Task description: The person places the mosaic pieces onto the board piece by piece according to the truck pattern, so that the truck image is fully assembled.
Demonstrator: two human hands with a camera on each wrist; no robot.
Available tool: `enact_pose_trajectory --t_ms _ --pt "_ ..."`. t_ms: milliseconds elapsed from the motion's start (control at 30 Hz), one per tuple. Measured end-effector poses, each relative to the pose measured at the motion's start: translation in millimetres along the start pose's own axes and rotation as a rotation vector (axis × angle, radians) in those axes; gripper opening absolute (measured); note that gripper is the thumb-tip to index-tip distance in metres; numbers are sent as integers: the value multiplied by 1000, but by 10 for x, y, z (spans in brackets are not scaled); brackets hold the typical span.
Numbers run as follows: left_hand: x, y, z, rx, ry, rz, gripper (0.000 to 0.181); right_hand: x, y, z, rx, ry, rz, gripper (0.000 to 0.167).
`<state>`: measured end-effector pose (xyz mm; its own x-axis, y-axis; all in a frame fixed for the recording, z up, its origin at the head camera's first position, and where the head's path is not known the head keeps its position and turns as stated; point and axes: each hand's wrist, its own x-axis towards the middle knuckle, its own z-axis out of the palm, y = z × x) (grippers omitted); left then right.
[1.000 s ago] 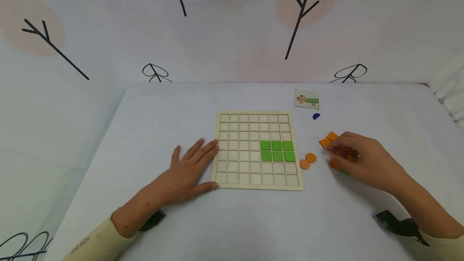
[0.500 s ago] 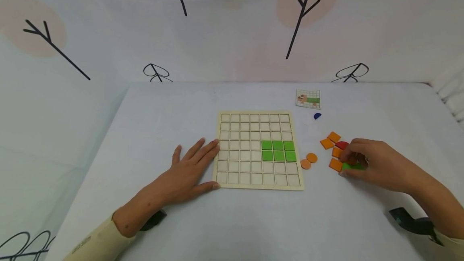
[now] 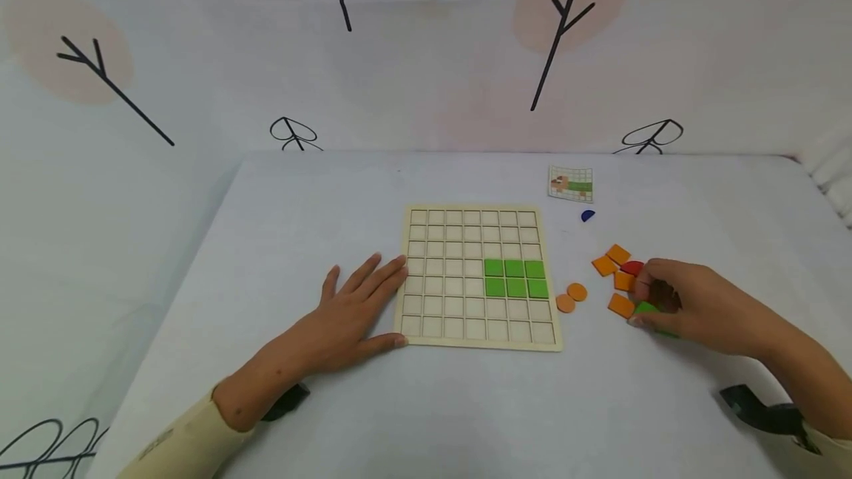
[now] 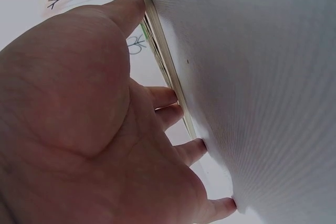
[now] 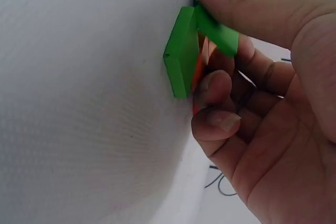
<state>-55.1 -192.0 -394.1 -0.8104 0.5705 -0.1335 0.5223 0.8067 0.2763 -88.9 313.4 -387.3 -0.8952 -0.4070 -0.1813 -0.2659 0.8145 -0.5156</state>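
Spread flat, the left hand (image 3: 333,327) rests with its thumb and fingertips at the left edge of the gridded wooden board (image 3: 479,347). In the left wrist view the hand (image 4: 100,103) touches the board's edge (image 4: 164,51). Six green squares (image 3: 515,269) fill cells at the board's right. The right hand (image 3: 705,309) is low over loose tiles, fingers curled. In the right wrist view the hand (image 5: 278,98) has its thumb against a tilted green tile (image 5: 223,38), apparently pinched; a second green tile (image 5: 182,51) stands beside it, outside the grip.
Orange squares (image 3: 621,306) and a red piece (image 3: 632,267) lie left of the right hand. Two orange discs (image 3: 577,292) sit by the board's right edge. Behind are a blue half-disc (image 3: 588,216) and a picture card (image 3: 570,184).
The right hand has moved right and slightly down off the orange squares, uncovering them and the red piece, and is now at the green tiles. The left hand stays at the board.
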Motion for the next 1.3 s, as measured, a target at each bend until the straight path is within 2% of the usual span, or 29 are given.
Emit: enact_pose_trajectory --t_ms 200,433,633,900,1133,1300 --pt "10 -9 8 7 -1 1 96 -28 -21 -25 -31 0 -33 30" --pt "2 2 -9 5 -2 -13 96 -11 -172 -55 -46 122 -195 41" --pt "9 0 0 5 -4 -9 96 105 -406 -37 11 174 -249 35" --pt "16 -2 31 -7 -27 -36 97 339 -777 31 93 133 -232 31" --pt "9 12 6 -8 -14 -15 97 645 -1034 151 195 112 -313 17" --pt "5 10 -12 -6 -14 -11 96 890 -1212 263 253 103 -296 15"
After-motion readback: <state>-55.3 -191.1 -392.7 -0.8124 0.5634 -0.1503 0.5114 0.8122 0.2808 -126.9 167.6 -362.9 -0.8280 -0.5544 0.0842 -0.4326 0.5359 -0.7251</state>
